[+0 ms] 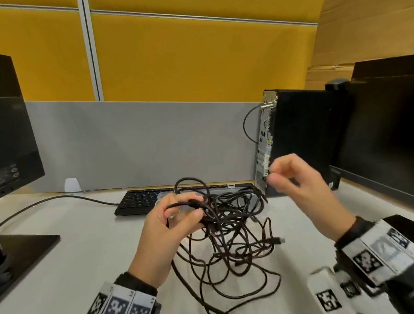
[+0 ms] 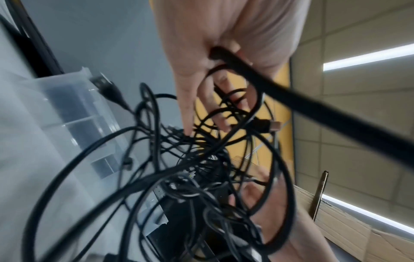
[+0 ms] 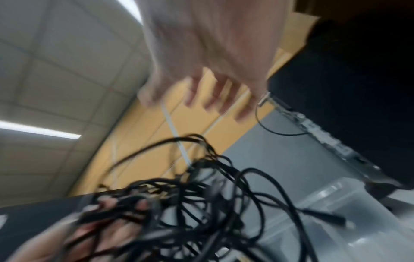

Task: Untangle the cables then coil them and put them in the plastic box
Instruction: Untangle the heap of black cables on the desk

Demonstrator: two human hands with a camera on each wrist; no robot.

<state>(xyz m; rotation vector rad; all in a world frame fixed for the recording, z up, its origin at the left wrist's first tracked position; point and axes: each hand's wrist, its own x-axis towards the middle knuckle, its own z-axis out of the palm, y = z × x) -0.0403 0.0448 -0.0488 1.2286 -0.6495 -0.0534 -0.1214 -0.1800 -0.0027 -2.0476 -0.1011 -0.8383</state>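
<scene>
A tangle of black cables [image 1: 230, 233] hangs above the white desk, its lower loops trailing on the desk surface. My left hand [image 1: 174, 216] grips the top of the bundle, fingers curled round several strands [image 2: 226, 99]. A USB plug [image 1: 278, 240] sticks out at the tangle's right side. My right hand [image 1: 283, 174] is raised to the right of the cables with loosely bent fingers and holds nothing; it is blurred in the right wrist view [image 3: 201, 85]. The clear plastic box [image 1: 169, 195] lies behind the tangle, partly hidden; its compartments [image 2: 74, 113] show in the left wrist view.
A black keyboard [image 1: 139, 201] lies behind the box. A monitor and its base [image 1: 19, 250] stand at the left, a small desktop PC [image 1: 298, 134] and a second monitor [image 1: 398, 136] at the right. A grey partition [image 1: 135, 138] closes the back of the desk.
</scene>
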